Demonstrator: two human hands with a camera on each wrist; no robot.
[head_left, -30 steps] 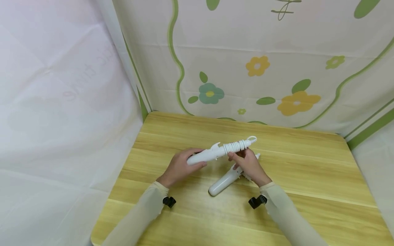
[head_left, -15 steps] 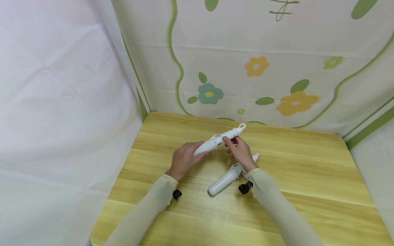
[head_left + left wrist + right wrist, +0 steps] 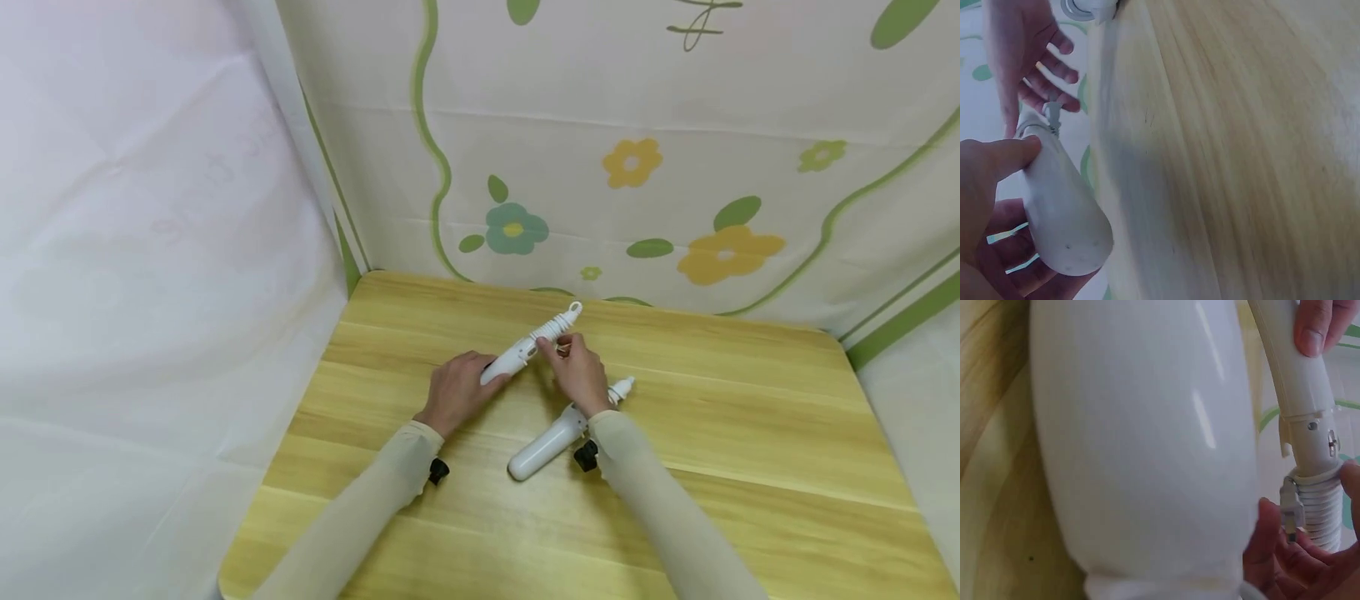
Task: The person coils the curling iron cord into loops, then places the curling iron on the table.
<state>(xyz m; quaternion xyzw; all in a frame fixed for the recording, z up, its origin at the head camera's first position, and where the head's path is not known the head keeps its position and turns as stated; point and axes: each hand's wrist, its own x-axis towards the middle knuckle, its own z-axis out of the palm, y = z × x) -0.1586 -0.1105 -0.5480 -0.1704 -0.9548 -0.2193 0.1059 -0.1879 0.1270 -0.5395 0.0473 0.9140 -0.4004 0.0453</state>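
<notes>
In the head view my left hand (image 3: 455, 390) grips the smooth thick end of a white corded wand (image 3: 512, 362). Its cord is wound in tight coils round the thinner end, finishing in a small loop. The right hand (image 3: 579, 371) holds the coiled part, thumb on the near side and fingers curled behind. A small plug (image 3: 1291, 509) on the cord stands by the right fingers in the right wrist view. A similar white wand (image 3: 547, 446) lies on the table below the right hand, its middle partly hidden by the wrist. It fills much of the right wrist view.
The wood-patterned table (image 3: 750, 417) reaches back to a white cloth wall (image 3: 555, 167) printed with flowers and leaves. Another white cloth (image 3: 150, 292) hangs along the left side. Black wrist cameras sit on both sleeves.
Both hands have shifted the held wand slightly away from me; it now tilts more steeply, coiled end farther back. The right hand has slid nearer the wand's middle. The other wand stays put.
</notes>
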